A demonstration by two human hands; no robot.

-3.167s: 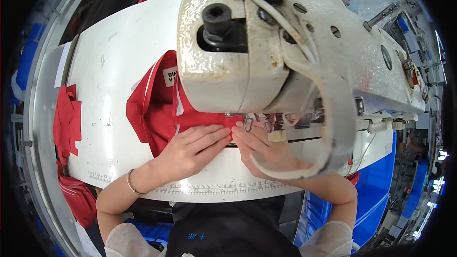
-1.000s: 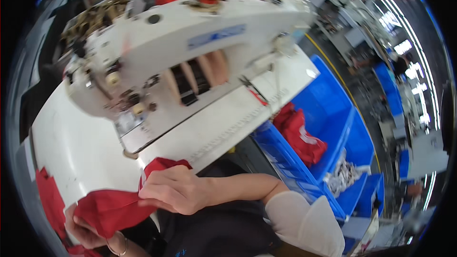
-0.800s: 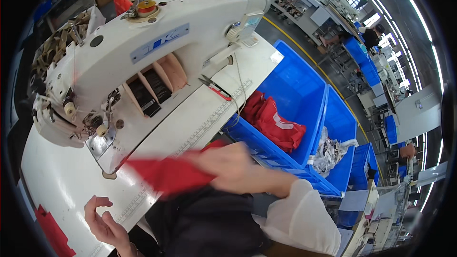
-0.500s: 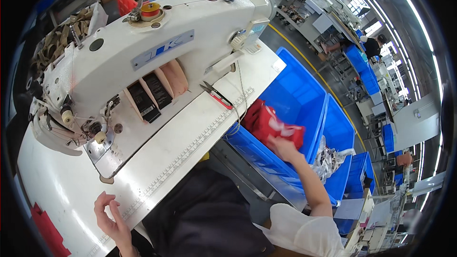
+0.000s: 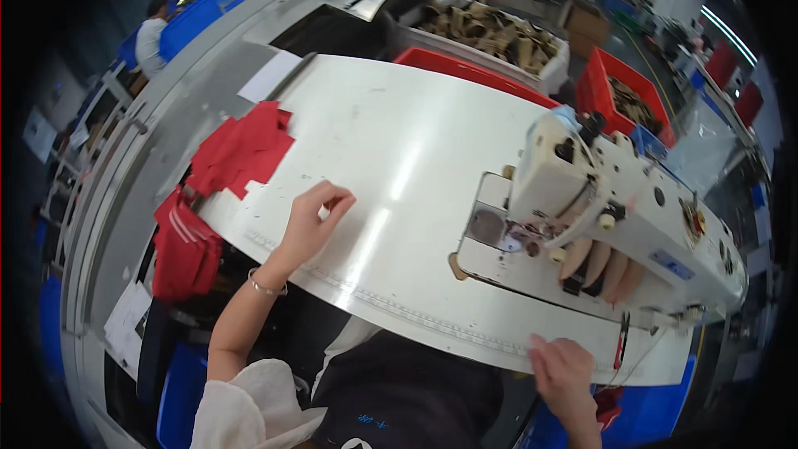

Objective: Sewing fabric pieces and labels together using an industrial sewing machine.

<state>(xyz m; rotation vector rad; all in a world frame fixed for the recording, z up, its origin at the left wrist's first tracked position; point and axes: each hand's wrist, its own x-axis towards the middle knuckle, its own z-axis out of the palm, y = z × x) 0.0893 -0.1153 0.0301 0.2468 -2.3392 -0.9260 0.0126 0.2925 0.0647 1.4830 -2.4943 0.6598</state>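
Note:
My left hand [image 5: 314,223] hovers over the white sewing table [image 5: 399,141], fingers loosely bent, a gap showing between thumb and fingers and nothing visible in them. Beyond it, to the left, a spread pile of flat red fabric pieces [image 5: 245,150] lies at the table's end. A bundle of red pieces with pale stripes [image 5: 184,245] hangs just below that pile. At the front edge on the right is my right hand [image 5: 565,374], empty, its fingers loosely apart. Red-handled thread snips [image 5: 621,341] lie on the table to its right.
A white sewing machine [image 5: 615,199] stands on the table's right side. Behind are a red crate [image 5: 619,91] and a white bin of brown pieces [image 5: 490,37]. A blue bin [image 5: 648,411], partly holding red fabric, sits below right. Another person [image 5: 151,41] is at far left.
My view has swung left. My right hand has let go of the red fabric in the blue bin and come back to the table edge. My left hand now reaches farther over the table.

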